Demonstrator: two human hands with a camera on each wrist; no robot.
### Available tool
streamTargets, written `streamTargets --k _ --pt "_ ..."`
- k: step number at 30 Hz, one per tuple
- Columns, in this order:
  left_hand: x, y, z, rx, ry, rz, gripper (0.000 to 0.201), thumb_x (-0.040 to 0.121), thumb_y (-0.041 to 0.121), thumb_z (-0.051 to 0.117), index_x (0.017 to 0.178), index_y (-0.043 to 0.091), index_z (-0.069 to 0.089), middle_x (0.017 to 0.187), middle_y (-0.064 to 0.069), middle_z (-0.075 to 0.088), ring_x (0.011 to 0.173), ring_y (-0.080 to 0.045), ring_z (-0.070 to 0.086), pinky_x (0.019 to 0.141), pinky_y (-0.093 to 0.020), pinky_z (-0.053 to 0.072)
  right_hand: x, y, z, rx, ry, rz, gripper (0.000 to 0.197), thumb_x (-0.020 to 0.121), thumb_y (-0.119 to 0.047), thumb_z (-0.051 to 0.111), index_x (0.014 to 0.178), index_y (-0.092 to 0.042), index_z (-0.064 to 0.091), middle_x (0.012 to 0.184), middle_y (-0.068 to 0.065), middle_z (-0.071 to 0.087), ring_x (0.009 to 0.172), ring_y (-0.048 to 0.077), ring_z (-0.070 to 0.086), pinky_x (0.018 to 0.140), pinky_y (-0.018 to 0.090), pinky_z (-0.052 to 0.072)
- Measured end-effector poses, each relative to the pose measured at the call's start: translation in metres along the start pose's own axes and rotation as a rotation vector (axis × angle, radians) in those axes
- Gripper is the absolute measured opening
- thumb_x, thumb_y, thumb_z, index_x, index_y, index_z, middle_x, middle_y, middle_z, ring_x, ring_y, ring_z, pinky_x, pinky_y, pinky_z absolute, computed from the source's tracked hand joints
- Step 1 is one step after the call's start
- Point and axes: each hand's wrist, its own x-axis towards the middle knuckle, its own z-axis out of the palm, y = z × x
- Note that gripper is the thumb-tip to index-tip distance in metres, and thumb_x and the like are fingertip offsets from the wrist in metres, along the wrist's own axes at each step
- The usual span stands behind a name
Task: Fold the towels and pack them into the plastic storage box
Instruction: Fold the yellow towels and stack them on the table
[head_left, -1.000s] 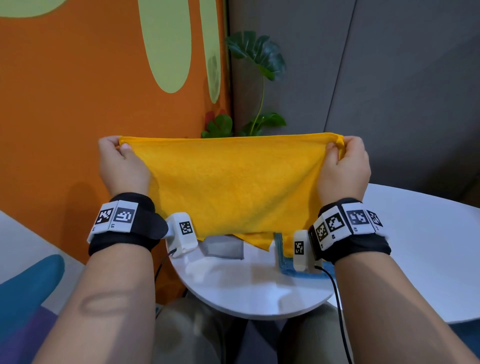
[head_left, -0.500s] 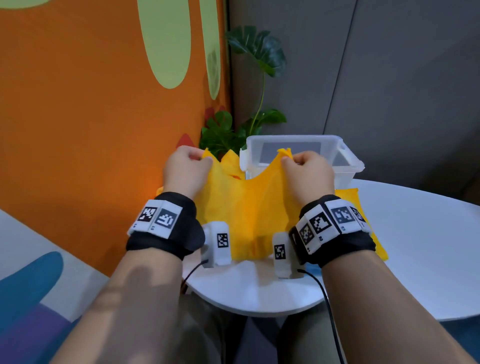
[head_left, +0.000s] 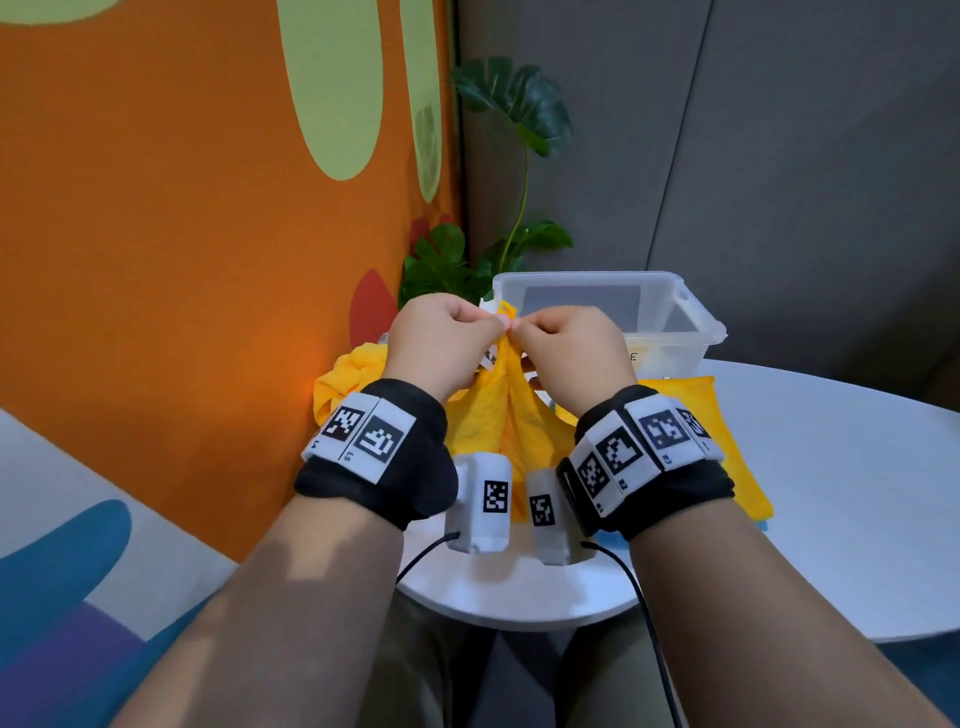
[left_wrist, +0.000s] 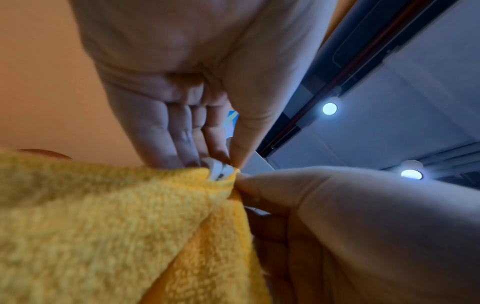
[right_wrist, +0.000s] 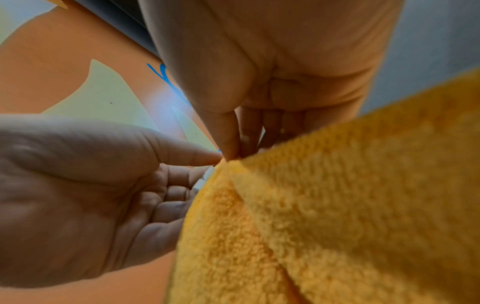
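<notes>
A yellow towel (head_left: 506, 415) hangs doubled in front of me, its two top corners brought together. My left hand (head_left: 441, 338) pinches one corner between thumb and fingers, and my right hand (head_left: 566, 348) pinches the other right beside it. In the left wrist view the towel (left_wrist: 116, 226) shows a small white label at the pinched corner. The right wrist view shows the towel (right_wrist: 337, 216) folding down from the pinch. Behind the hands stands the clear plastic storage box (head_left: 696, 317), open on the white table (head_left: 841, 493).
A crumpled yellow towel (head_left: 348, 376) lies at the table's left edge by the orange wall (head_left: 182, 260). Another yellow towel (head_left: 727, 431) lies flat under my right wrist. A green plant (head_left: 447, 260) stands behind the box.
My hands held the towel stretched wide and high a second ago. They have come down and together, so the two top corners now meet and the towel hangs doubled.
</notes>
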Motion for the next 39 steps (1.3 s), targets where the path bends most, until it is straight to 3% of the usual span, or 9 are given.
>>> streamTargets --k 5,10,15,18,21,28,33,37,39 --pt "0.0 0.007 -0.002 -0.124 -0.078 -0.083 0.02 0.091 0.014 0.053 0.083 0.015 0.071 0.086 -0.008 0.07 0.075 -0.021 0.065 0.063 -0.031 0.057 -0.004 -0.007 -0.005 -0.127 -0.038 -0.116 0.024 0.09 -0.032 0.056 0.089 -0.012 0.069 0.083 0.006 0.067 0.081 0.021 0.06 0.069 0.032 0.047" --pt "0.001 0.012 -0.014 -0.099 -0.253 -0.067 0.02 0.09 0.019 0.055 0.092 0.015 0.075 0.089 0.0 0.075 0.086 -0.014 0.071 0.077 -0.035 0.054 0.0 -0.003 -0.005 -0.204 -0.028 -0.131 0.023 0.085 -0.016 0.055 0.106 -0.021 0.064 0.099 0.001 0.066 0.093 0.02 0.059 0.078 0.03 0.047" --pt "0.009 -0.005 -0.022 0.201 -0.194 0.181 0.024 0.077 0.005 0.068 0.087 0.027 0.063 0.096 0.003 0.065 0.09 -0.013 0.061 0.081 -0.032 0.052 0.0 -0.001 -0.014 -0.091 -0.058 -0.17 0.023 0.085 -0.008 0.051 0.093 -0.027 0.063 0.092 -0.004 0.065 0.089 0.016 0.059 0.077 0.03 0.049" --pt "0.011 -0.015 -0.023 0.368 -0.322 0.14 0.043 0.077 0.01 0.072 0.109 0.032 0.052 0.115 0.007 0.057 0.102 -0.019 0.057 0.084 -0.036 0.05 -0.003 -0.002 -0.02 -0.023 -0.074 -0.211 0.025 0.086 -0.007 0.051 0.084 -0.03 0.06 0.086 -0.009 0.064 0.087 0.012 0.059 0.076 0.027 0.049" --pt "0.013 -0.025 -0.023 0.479 -0.44 0.103 0.034 0.08 0.013 0.069 0.111 0.022 0.057 0.106 -0.004 0.063 0.096 -0.024 0.061 0.076 -0.038 0.05 -0.003 -0.001 -0.025 0.0 -0.043 -0.229 0.027 0.085 -0.006 0.051 0.084 -0.032 0.058 0.082 -0.013 0.062 0.083 0.007 0.058 0.073 0.023 0.047" --pt "0.02 -0.039 -0.032 0.513 -0.214 0.086 0.02 0.087 0.036 0.067 0.089 0.019 0.056 0.091 0.0 0.058 0.081 -0.017 0.051 0.062 -0.028 0.038 0.001 0.016 -0.035 0.026 0.168 -0.181 0.027 0.083 0.001 0.044 0.083 -0.026 0.044 0.069 -0.006 0.051 0.06 0.011 0.046 0.056 0.028 0.04" --pt "0.02 -0.037 -0.031 0.283 0.012 0.102 0.027 0.081 0.035 0.074 0.091 0.017 0.056 0.09 0.002 0.055 0.08 -0.014 0.049 0.066 -0.031 0.041 -0.005 0.024 -0.039 -0.056 0.188 -0.163 0.04 0.083 0.005 0.04 0.068 -0.027 0.059 0.081 -0.007 0.056 0.062 0.005 0.044 0.056 0.021 0.034" --pt "0.02 -0.034 -0.027 0.136 0.108 0.108 0.032 0.079 0.031 0.076 0.101 0.022 0.054 0.11 0.003 0.056 0.104 -0.016 0.051 0.085 -0.035 0.045 -0.008 0.027 -0.044 -0.125 0.166 -0.147 0.04 0.094 -0.003 0.04 0.101 -0.026 0.072 0.114 -0.003 0.056 0.101 0.01 0.051 0.084 0.018 0.038" --pt "0.02 -0.031 -0.025 0.085 0.144 0.109 0.037 0.08 0.032 0.076 0.107 0.024 0.051 0.114 0.006 0.053 0.11 -0.015 0.049 0.09 -0.033 0.043 -0.011 0.028 -0.045 -0.127 0.117 -0.153 0.032 0.097 -0.012 0.042 0.116 -0.025 0.065 0.12 -0.001 0.051 0.099 0.009 0.05 0.085 0.019 0.036"
